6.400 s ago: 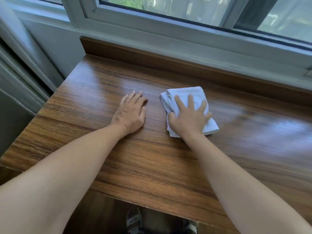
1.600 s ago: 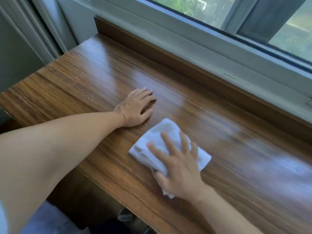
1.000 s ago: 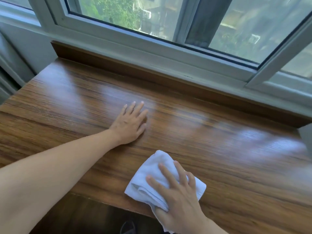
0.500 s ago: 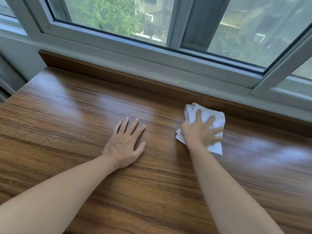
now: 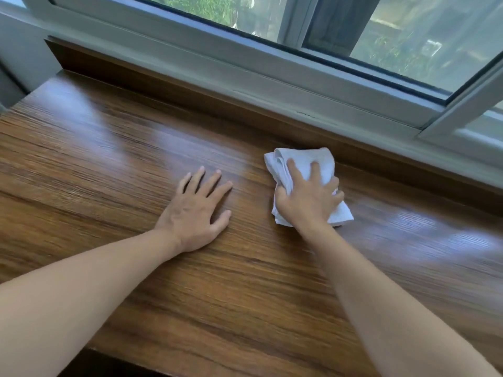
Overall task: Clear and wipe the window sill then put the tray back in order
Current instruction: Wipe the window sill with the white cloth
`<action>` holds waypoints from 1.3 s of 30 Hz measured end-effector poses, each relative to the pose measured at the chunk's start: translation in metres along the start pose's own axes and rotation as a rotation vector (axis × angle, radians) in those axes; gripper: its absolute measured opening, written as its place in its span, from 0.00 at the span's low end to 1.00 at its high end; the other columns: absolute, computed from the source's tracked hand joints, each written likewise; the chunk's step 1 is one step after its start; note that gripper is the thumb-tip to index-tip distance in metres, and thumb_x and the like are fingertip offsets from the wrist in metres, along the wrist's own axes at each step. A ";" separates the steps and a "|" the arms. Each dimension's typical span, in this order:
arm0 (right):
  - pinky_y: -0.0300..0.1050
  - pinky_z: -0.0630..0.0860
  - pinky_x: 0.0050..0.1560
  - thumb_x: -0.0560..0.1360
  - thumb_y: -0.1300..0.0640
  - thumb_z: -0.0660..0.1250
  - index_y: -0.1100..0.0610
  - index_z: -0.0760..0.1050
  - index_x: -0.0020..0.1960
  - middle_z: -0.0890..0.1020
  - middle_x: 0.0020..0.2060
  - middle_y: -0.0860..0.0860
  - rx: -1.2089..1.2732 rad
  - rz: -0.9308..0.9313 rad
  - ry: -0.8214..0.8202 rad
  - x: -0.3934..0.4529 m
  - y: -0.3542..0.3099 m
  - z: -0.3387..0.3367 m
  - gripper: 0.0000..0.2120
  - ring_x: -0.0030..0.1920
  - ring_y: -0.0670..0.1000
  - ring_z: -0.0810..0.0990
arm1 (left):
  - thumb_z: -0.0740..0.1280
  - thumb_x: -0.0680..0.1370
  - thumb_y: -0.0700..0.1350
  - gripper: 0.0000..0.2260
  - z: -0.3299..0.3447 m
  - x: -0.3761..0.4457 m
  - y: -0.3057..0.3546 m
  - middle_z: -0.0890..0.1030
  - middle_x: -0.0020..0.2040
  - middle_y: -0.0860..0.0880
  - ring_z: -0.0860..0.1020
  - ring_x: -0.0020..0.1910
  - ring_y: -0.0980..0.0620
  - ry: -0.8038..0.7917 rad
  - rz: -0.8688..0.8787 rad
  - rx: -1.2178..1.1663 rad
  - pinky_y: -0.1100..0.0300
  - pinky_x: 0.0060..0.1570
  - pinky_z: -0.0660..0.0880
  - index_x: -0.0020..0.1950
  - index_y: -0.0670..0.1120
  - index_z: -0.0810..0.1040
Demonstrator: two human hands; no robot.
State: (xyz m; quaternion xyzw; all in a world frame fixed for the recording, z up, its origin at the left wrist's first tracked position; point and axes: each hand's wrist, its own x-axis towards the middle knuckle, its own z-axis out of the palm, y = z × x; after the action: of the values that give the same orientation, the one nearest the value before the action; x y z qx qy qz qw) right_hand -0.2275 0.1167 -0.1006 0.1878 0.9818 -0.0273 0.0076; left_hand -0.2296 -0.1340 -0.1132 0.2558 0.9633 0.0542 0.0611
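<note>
White cloth [image 5: 321, 164] is drawn slightly back from the window frame [image 5: 272, 74], fingers of the right hand [image 5: 307, 202] curled round it; left hand [image 5: 194, 210] stays flat, so wiping continues.

A grey window frame [image 5: 272, 66] is seen above, and green trees [image 5: 215, 6] are glimpsed through the glass [image 5: 424, 36].
</note>
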 end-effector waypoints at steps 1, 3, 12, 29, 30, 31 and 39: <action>0.67 0.61 0.66 0.73 0.36 0.57 0.32 0.58 0.77 0.58 0.80 0.50 -0.031 -0.112 -0.007 -0.008 -0.001 0.003 0.31 0.69 0.69 0.62 | 0.46 0.80 0.65 0.32 0.000 -0.001 0.000 0.55 0.85 0.48 0.50 0.84 0.42 0.011 -0.009 0.005 0.43 0.81 0.46 0.83 0.55 0.57; 0.66 0.60 0.67 0.72 0.34 0.55 0.29 0.58 0.77 0.57 0.81 0.48 -0.058 -0.333 -0.046 -0.009 0.019 0.001 0.33 0.72 0.67 0.60 | 0.48 0.80 0.65 0.32 -0.001 -0.001 0.002 0.57 0.84 0.47 0.52 0.83 0.41 0.030 -0.021 0.010 0.43 0.81 0.47 0.82 0.54 0.59; 0.63 0.62 0.64 0.71 0.34 0.52 0.32 0.63 0.77 0.63 0.80 0.48 -0.045 -0.451 -0.006 -0.004 0.037 -0.003 0.33 0.74 0.63 0.61 | 0.49 0.81 0.64 0.30 0.002 -0.002 0.001 0.55 0.84 0.48 0.50 0.83 0.42 0.032 -0.003 -0.014 0.43 0.81 0.45 0.82 0.56 0.57; 0.63 0.66 0.60 0.71 0.36 0.57 0.30 0.64 0.76 0.66 0.78 0.48 -0.012 -0.657 0.048 -0.030 0.055 0.000 0.32 0.67 0.66 0.67 | 0.50 0.84 0.57 0.26 0.004 -0.001 0.004 0.56 0.84 0.47 0.51 0.83 0.40 0.045 -0.008 -0.002 0.44 0.80 0.46 0.82 0.54 0.59; 0.62 0.66 0.59 0.71 0.36 0.57 0.31 0.65 0.75 0.67 0.77 0.49 -0.018 -0.621 0.078 -0.036 0.049 0.002 0.32 0.65 0.67 0.68 | 0.50 0.84 0.57 0.26 0.004 -0.002 0.004 0.56 0.84 0.47 0.51 0.83 0.40 0.045 -0.009 0.001 0.44 0.80 0.46 0.82 0.54 0.59; 0.62 0.66 0.58 0.71 0.36 0.59 0.32 0.67 0.75 0.67 0.76 0.51 -0.026 -0.641 0.105 -0.050 0.043 0.003 0.32 0.65 0.67 0.68 | 0.50 0.83 0.57 0.26 0.004 -0.002 0.004 0.57 0.84 0.47 0.52 0.83 0.40 0.047 -0.010 0.004 0.43 0.80 0.47 0.81 0.54 0.60; 0.70 0.63 0.66 0.71 0.39 0.66 0.33 0.62 0.79 0.57 0.83 0.51 0.031 -1.351 -0.144 -0.206 0.065 -0.006 0.36 0.78 0.71 0.59 | 0.51 0.82 0.58 0.26 0.004 -0.002 0.002 0.60 0.82 0.48 0.54 0.81 0.40 0.062 0.004 -0.003 0.43 0.79 0.50 0.80 0.54 0.62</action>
State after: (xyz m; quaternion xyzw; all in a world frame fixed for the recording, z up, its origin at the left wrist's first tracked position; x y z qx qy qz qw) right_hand -0.0118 0.1015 -0.0922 -0.4691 0.8801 -0.0526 0.0514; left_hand -0.2262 -0.1328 -0.1171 0.2560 0.9641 0.0637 0.0316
